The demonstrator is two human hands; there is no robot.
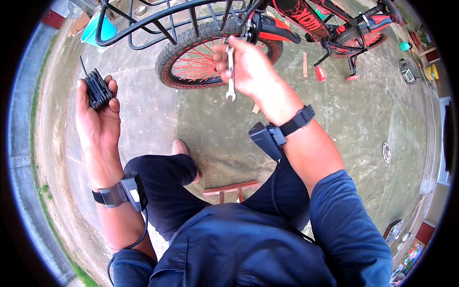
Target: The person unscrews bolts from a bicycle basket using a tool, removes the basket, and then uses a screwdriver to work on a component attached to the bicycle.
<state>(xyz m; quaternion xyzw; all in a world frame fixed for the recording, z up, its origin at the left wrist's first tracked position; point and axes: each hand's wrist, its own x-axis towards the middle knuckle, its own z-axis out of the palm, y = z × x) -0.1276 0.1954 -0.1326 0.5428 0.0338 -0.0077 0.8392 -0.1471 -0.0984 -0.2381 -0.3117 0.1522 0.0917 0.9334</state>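
My left hand (pixel 98 129), off to the left, is closed around a black folding hex key set (pixel 99 90). One thin key sticks up out of it. A silver wrench (pixel 231 79) lies along the fingers of my right hand (pixel 251 67), its lower end pointing down toward me. That hand is in front of the front wheel (pixel 165 67) of a black and red bicycle (pixel 306 19), close to the brake area above the tyre. The fingers hide what the wrench's upper end meets, so contact there is unclear.
A black wire basket (pixel 138 25) juts out over the wheel. At the far left stands a turquoise bucket (pixel 100 32). Between my knees is a low reddish stool (pixel 232 187). A red pedal (pixel 320 73) and a small training wheel (pixel 353 77) stick out from the bicycle.
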